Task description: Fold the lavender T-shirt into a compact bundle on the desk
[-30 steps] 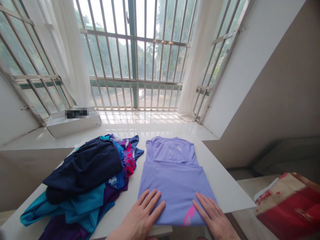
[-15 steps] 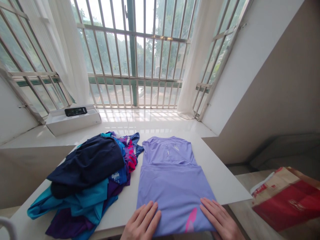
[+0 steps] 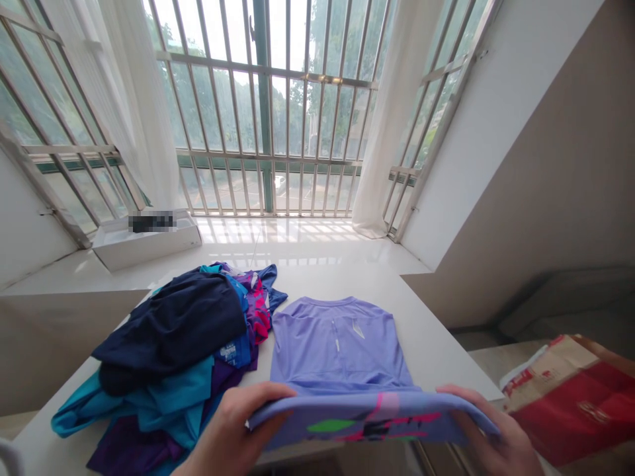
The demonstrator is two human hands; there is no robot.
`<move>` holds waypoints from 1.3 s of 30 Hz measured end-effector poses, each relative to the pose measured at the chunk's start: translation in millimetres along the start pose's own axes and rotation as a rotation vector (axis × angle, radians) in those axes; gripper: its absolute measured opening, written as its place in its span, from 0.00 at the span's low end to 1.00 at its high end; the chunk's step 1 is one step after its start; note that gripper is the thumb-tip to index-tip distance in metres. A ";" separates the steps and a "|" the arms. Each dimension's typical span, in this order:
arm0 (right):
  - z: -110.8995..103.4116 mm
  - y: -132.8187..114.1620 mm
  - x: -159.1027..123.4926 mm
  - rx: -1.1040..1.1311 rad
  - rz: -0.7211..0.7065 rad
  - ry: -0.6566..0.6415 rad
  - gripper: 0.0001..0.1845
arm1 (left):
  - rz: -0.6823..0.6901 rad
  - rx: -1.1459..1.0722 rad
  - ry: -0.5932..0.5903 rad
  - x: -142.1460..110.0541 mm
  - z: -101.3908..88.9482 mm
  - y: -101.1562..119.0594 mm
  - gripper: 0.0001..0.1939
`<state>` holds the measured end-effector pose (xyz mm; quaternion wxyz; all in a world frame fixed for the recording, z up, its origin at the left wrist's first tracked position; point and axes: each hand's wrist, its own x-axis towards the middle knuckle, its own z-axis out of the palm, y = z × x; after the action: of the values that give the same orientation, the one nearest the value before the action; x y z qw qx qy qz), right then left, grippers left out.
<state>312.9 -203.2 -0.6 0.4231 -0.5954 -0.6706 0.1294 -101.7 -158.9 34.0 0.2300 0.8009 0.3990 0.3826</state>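
Note:
A lavender sports shirt [image 3: 337,344] lies on the white table, its collar end toward the window and its near part folded. My left hand [image 3: 238,416] grips the left end of the raised fold, thumb and fingers around the cloth. On the opposite end, my right hand [image 3: 489,430] is closed on the same fold. The lifted edge bows upward between both hands and shows a pink, green and black print on its underside. Left of the shirt, a heap of clothes [image 3: 173,330] in navy, teal, purple and pink lies rumpled.
A white box [image 3: 149,244] with a blurred dark item on it rests on the windowsill at left. To the right, below table level, stands a red and tan paper bag [image 3: 575,403]. The white table [image 3: 436,357] ends close to my right hand. Barred windows and white curtains are behind.
Both hands lay flat on the shirt's near part before. Now they hold its near edge raised off the table, and the shirt's collar end has slid toward me.

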 end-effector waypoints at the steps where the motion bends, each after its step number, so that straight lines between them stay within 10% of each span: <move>1: 4.3 -2.2 16.6 0.024 0.065 0.013 0.15 | -0.055 -0.021 0.010 17.8 -0.9 -0.5 0.08; 11: 99.7 44.6 192.1 -0.154 0.255 -0.171 0.15 | -0.277 0.266 -0.018 157.8 43.7 -117.6 0.08; 17: 135.3 71.1 189.3 -0.302 0.295 -0.110 0.17 | -0.343 0.324 -0.099 153.8 55.5 -148.0 0.09; 39: 135.7 87.7 192.9 -0.137 0.188 -0.102 0.21 | -0.445 0.496 -0.163 149.8 46.0 -139.0 0.08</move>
<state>288.3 39.4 -62.9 0.3329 -0.6757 -0.6398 0.1523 -71.1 40.3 -23.0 0.1370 0.7535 0.6254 0.1491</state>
